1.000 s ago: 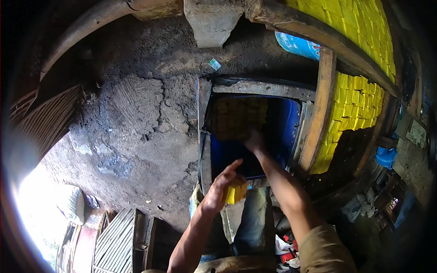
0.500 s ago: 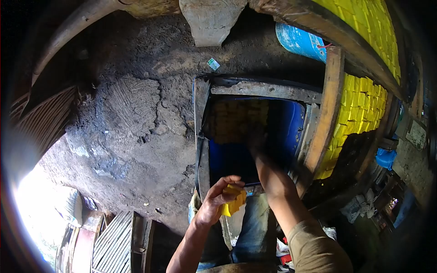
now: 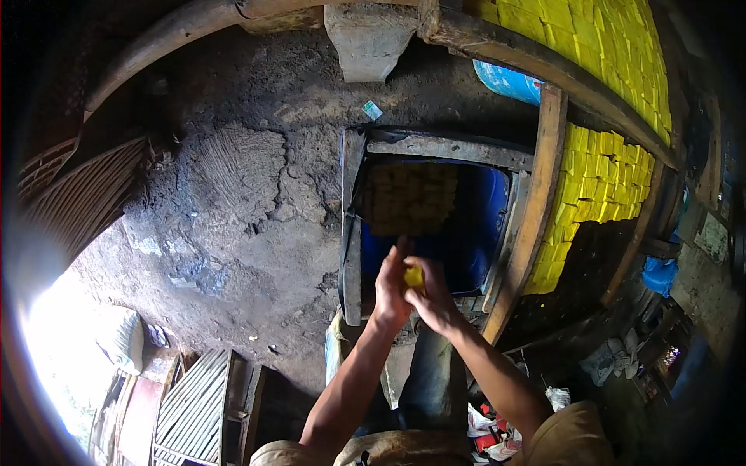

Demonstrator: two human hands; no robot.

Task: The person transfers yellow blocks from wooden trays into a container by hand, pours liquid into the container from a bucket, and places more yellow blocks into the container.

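Note:
My left hand [image 3: 392, 289] and my right hand [image 3: 433, 298] are together over the near side of a blue-lined bin [image 3: 497, 225] with a worn wooden frame. Between them shows a small yellow block [image 3: 414, 277], with fingers of both hands closed around it. Whether more than one piece is in there, I cannot tell. Inside the bin, beyond my fingertips, lie rows of similar blocks [image 3: 410, 198], dim in the shadow.
Slanted wooden racks on the right hold many bright yellow blocks [image 3: 602, 179], edged by a wooden beam [image 3: 532, 210]. Behind stands a blue drum [image 3: 509, 81]. Cracked ground [image 3: 233, 210] spreads to the left, with slatted bamboo panels [image 3: 194, 412] at lower left.
My right hand has come up out of the bin and back toward me to meet the left. My left hand, with yellow pieces in it, has moved forward and slightly right over the bin.

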